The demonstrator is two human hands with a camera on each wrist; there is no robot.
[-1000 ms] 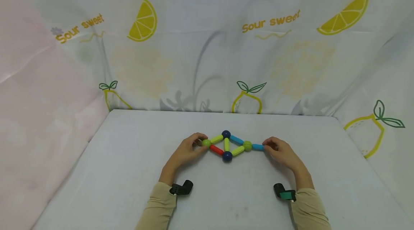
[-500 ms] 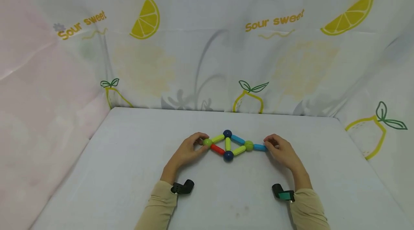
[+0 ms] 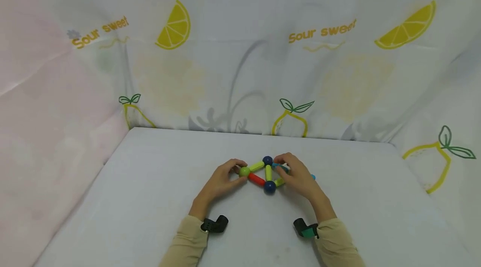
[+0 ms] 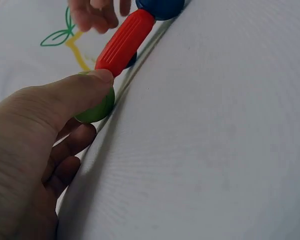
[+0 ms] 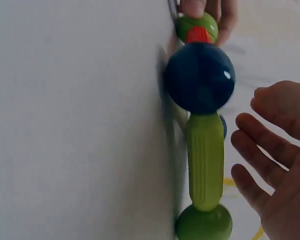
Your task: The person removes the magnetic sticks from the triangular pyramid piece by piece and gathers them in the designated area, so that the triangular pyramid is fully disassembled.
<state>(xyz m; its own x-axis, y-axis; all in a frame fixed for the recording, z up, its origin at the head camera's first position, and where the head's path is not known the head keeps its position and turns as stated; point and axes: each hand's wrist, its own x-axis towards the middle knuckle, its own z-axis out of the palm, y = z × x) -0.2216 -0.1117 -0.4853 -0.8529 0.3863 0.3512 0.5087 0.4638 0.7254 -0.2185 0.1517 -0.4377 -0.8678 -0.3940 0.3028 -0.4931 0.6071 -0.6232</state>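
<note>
A flat frame of magnetic sticks and balls lies on the white table. My left hand (image 3: 224, 178) holds the green ball (image 3: 244, 172) at its left corner between thumb and fingers. From that ball run a red stick (image 3: 257, 180) and a yellow-green stick (image 3: 257, 167) to two dark blue balls (image 3: 269, 187). Over the frame's right part hovers my right hand (image 3: 299, 178), near the upper blue stick (image 3: 282, 167); in the right wrist view its fingers are spread and hold nothing. This hand hides the right green ball (image 5: 205, 223) from the head view.
The tip of another blue stick (image 3: 313, 177) shows beyond the right hand. A white table (image 3: 150, 200) extends all around, backed by a lemon-printed curtain (image 3: 233, 50). Each wrist wears a black camera band (image 3: 216, 224).
My right hand has left the outer blue stick's end and moved left over the frame. The left hand stays on its green ball. The head view has shifted slightly.
</note>
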